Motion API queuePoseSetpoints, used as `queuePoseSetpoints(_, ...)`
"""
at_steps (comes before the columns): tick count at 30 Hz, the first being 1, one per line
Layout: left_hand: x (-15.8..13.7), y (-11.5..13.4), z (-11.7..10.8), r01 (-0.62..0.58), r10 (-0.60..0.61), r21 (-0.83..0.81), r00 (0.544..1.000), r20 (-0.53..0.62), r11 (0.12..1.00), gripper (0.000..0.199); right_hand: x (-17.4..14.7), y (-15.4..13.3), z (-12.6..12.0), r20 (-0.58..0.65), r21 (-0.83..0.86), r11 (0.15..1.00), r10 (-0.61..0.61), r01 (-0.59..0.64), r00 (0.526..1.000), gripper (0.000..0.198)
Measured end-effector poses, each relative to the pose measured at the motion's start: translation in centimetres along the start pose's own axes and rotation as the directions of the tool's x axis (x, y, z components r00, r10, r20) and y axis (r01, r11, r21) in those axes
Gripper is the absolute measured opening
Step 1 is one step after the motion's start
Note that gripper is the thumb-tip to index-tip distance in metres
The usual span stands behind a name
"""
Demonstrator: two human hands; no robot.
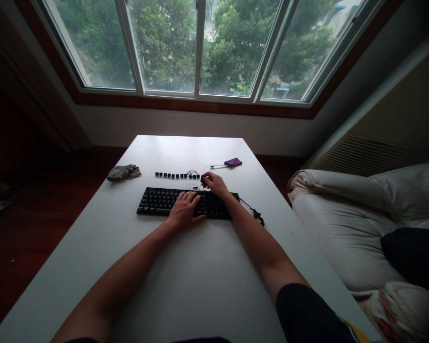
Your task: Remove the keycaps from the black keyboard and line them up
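Note:
A black keyboard [153, 200] lies across the white table in front of me. My left hand [184, 208] rests on its middle keys, palm down with the fingers spread. Beyond the keyboard's back edge, my right hand [215, 184] pinches a small black keycap [202, 178] between thumb and fingers. Thin wires [204, 168] rise beside those fingertips; what they belong to is hard to make out. A row of loose black keycaps [172, 176] stretches leftward from the right hand, behind the keyboard. A thin dark loop [192, 172] lies at the row's right end.
A crumpled grey cloth [123, 172] lies at the table's left edge. Toward the back right are a purple cloth pouch [233, 162] and a thin white stick [218, 166]. The keyboard's bundled cable [259, 217] sits at its right. A pale sofa [343, 233] stands right of the table [186, 295].

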State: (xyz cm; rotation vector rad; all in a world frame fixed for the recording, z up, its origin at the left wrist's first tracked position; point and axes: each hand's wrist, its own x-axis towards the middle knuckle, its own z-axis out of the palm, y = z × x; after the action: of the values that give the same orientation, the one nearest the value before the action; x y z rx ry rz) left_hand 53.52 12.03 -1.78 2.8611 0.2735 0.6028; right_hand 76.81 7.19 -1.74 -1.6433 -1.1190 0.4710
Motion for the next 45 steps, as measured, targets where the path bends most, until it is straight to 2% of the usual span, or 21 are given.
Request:
queuePoseSetpoints(4,-0.2,-0.4,-0.5,-0.036,0.036,-0.021,0.999,0.008,0.999,0.072,-0.9,0.1,0.0,0.067,-0.007,0.995,-0.102,0.103,0.993,0.026)
queuePoseSetpoints(8,-0.3,-0.5,-0.5,-0.049,0.049,-0.009,0.999,0.013,0.999,0.073,-2.7,-0.6,-0.1,0.066,-0.094,0.968,-0.225,0.231,0.972,0.023)
queuePoseSetpoints(11,-0.4,-0.6,-0.5,-0.054,0.054,-0.004,0.998,0.020,0.999,0.072,-3.7,-1.1,0.0,0.048,-0.137,0.951,-0.272,0.276,0.961,0.021)
queuePoseSetpoints(15,-0.3,-0.6,-0.6,-0.056,0.056,-0.005,0.998,0.024,0.998,0.071,-4.1,-1.3,0.3,0.005,-0.130,0.960,-0.249,0.248,0.968,0.019)
queuePoseSetpoints(20,-0.2,-0.7,-0.6,-0.058,0.058,0.001,0.998,0.028,0.998,0.072,-4.0,-1.4,0.4,-0.022,-0.028,0.978,-0.207,0.206,0.978,0.022)
queuePoseSetpoints(23,-0.1,-0.7,-0.6,-0.053,0.053,-0.002,0.998,0.026,0.999,0.072,-3.6,-1.4,0.4,-0.106,0.147,0.977,-0.142,0.157,0.984,0.031)
queuePoseSetpoints(25,-0.1,-0.7,-0.6,-0.048,0.049,-0.012,0.999,0.022,0.999,0.071,-3.2,-1.2,0.4,-0.195,0.289,0.947,-0.084,0.139,0.977,0.038)
queuePoseSetpoints(27,-0.1,-0.7,-0.6,-0.048,0.049,-0.019,0.999,0.019,0.999,0.071,-2.9,-0.9,0.5,-0.228,0.358,0.925,-0.045,0.127,0.973,0.043)
queuePoseSetpoints(32,-0.1,-0.8,-0.7,-0.001,-0.001,-0.066,0.999,-0.034,0.998,0.059,-3.0,-1.0,0.9,-0.151,0.408,0.907,-0.045,0.103,0.988,0.045)
queuePoseSetpoints(34,0.0,-1.0,-1.0,0.070,-0.080,-0.109,0.992,-0.099,0.992,0.047,-3.2,-1.7,1.3,-0.135,0.429,0.898,-0.045,0.099,0.990,0.045)
queuePoseSetpoints(38,0.2,-1.8,-1.6,0.214,-0.245,-0.157,0.947,-0.209,0.964,0.031,-4.0,-3.2,2.9,-0.105,0.464,0.880,-0.052,0.095,0.993,0.043)
queuePoseSetpoints(45,0.2,-2.1,-1.7,0.229,-0.279,-0.224,0.934,-0.222,0.947,0.021,-5.1,-3.8,5.4,-0.130,0.501,0.856,-0.068,0.125,0.989,0.034)
